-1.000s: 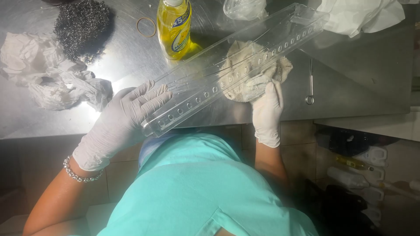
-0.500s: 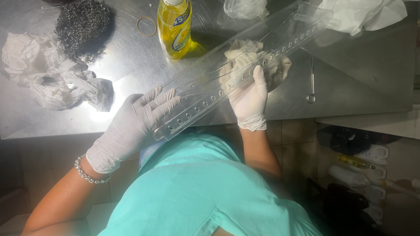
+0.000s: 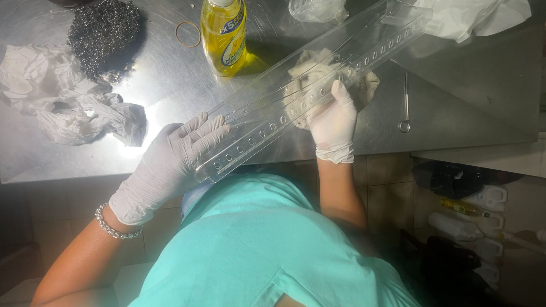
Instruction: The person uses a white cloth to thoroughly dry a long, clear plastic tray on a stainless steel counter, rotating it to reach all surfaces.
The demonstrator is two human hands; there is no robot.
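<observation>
A long clear plastic tray (image 3: 267, 122) with a row of holes along its side lies slantwise on the steel table (image 3: 455, 85). My left hand (image 3: 182, 153), in a white glove, grips the tray's near end. My right hand (image 3: 333, 116), also gloved, presses a crumpled beige cloth (image 3: 310, 71) against the tray's middle. The cloth shows through the clear plastic.
A yellow dish soap bottle (image 3: 224, 34) stands behind the tray. A dark steel scourer (image 3: 105, 34), a rubber band (image 3: 187, 33) and crumpled white paper (image 3: 62, 102) lie left. A thin metal tool (image 3: 405, 99) lies right. Bottles (image 3: 472, 216) stand on the floor.
My right hand has slid the cloth up along the tray, away from me. The left hand keeps its hold on the near end.
</observation>
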